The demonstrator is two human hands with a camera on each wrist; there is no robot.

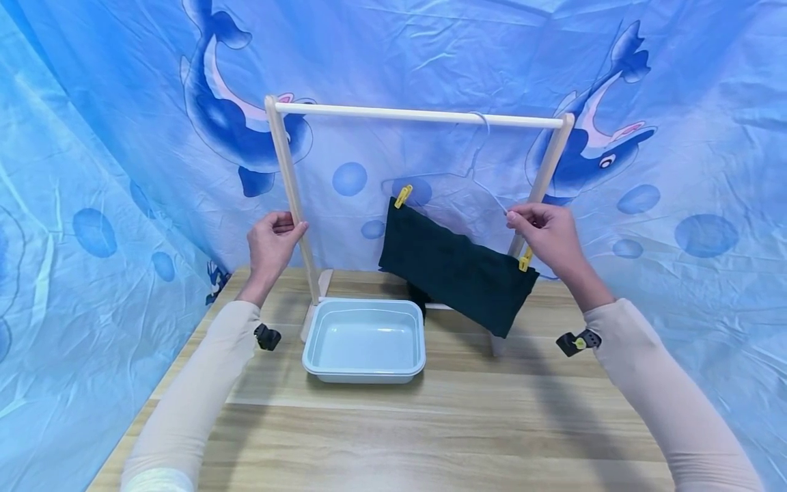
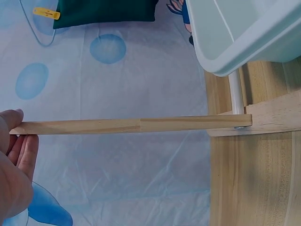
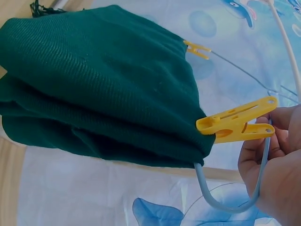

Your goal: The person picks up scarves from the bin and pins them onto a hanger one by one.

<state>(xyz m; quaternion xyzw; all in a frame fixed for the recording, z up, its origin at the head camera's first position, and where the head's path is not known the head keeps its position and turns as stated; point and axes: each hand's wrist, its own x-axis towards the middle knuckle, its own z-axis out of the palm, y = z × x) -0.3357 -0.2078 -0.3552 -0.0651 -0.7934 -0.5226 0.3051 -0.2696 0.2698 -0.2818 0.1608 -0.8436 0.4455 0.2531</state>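
Note:
A wooden garment rack (image 1: pixel 381 113) stands on the table, and a light blue wire hanger (image 1: pixel 478 147) hooks over its top bar. From the hanger hangs a folded dark green knitted cloth (image 1: pixel 455 263), tilted lower on the right. One yellow clothespin (image 1: pixel 402 196) clips its left corner; another yellow clothespin (image 3: pixel 235 121) clips the right end. My right hand (image 1: pixel 550 236) pinches the hanger's right arm, close beside that clothespin. With thumb and fingers, my left hand (image 1: pixel 270 247) grips the rack's left post (image 2: pixel 127 125); part of its fingers is hidden behind the wood.
A pale blue plastic basin (image 1: pixel 363 372) sits in front of the rack's left foot. Behind the wooden table (image 1: pixel 393 437) hangs a blue curtain (image 1: pixel 393 41) with dolphin prints. A dark fringe (image 3: pixel 44 9) shows beyond the cloth in the right wrist view.

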